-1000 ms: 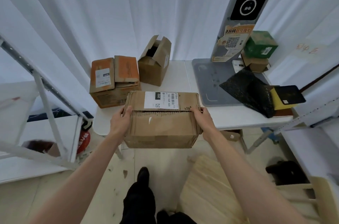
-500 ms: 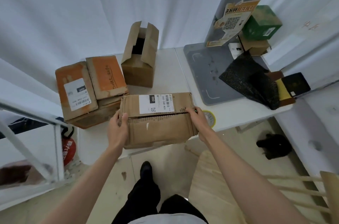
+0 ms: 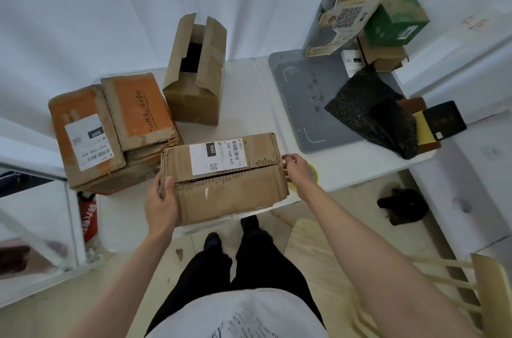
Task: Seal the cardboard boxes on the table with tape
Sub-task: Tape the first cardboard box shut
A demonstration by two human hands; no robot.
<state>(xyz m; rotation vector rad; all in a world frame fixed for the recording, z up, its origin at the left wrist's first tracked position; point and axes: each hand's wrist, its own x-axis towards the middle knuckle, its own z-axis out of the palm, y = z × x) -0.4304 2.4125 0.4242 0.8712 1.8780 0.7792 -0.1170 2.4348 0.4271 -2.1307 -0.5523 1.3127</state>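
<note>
A brown cardboard box (image 3: 230, 188) with a white shipping label lies on the front edge of the white table (image 3: 249, 105), its top flaps closed with a ragged seam showing. My left hand (image 3: 162, 199) grips its left end, thumb on top. My right hand (image 3: 297, 168) is against the upper right corner, fingers curled and touching the box end. A yellow-rimmed tape roll (image 3: 314, 175) lies on the table just behind my right hand, mostly hidden by it. An orange-topped box (image 3: 130, 110) sits to the left with loose flaps. A tall box (image 3: 194, 94) stands behind with open flaps.
A grey stand base (image 3: 302, 99) takes up the table's right half, with a black padded mailer (image 3: 368, 113), a black booklet (image 3: 444, 119) and a green box (image 3: 396, 16) around it. A white shelf frame (image 3: 69, 199) stands left. A wooden chair (image 3: 415, 268) is at lower right.
The labelled box has come down from in front of the table onto its front edge. My right hand has slid out to the box's right corner, and the tape roll now shows behind it.
</note>
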